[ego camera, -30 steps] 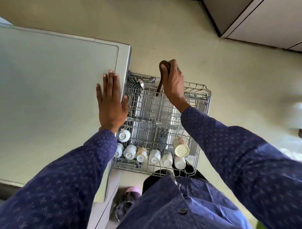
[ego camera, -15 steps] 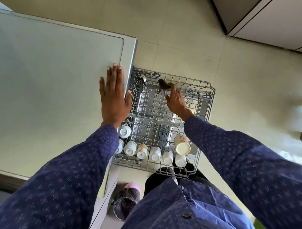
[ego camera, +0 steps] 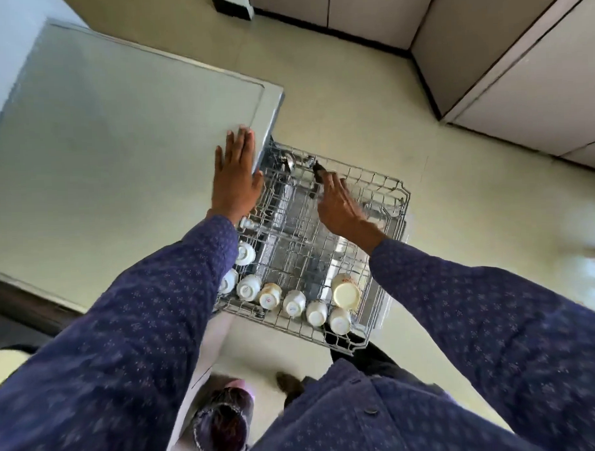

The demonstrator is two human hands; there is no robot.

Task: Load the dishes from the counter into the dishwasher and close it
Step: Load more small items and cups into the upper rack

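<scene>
The wire dishwasher rack is pulled out below me. Along its near edge stand several small white cups upside down, beside a larger cream cup. A dark wooden spoon stands in the rack's far part, next to a metal utensil. My right hand hovers over the far half of the rack, fingers spread, with its fingertips at the wooden spoon and nothing gripped. My left hand lies flat and open on the grey counter, by the edge nearest the rack.
Pale cabinets line the far and right walls across the tiled floor. A dark round bin stands near my feet at the bottom. My blue sleeves cover part of the rack's left side.
My right hand brought the wooden spoon down into the rack's far part and opened, fingers now loose at it. My left hand stayed flat on the counter. The view tilted up.
</scene>
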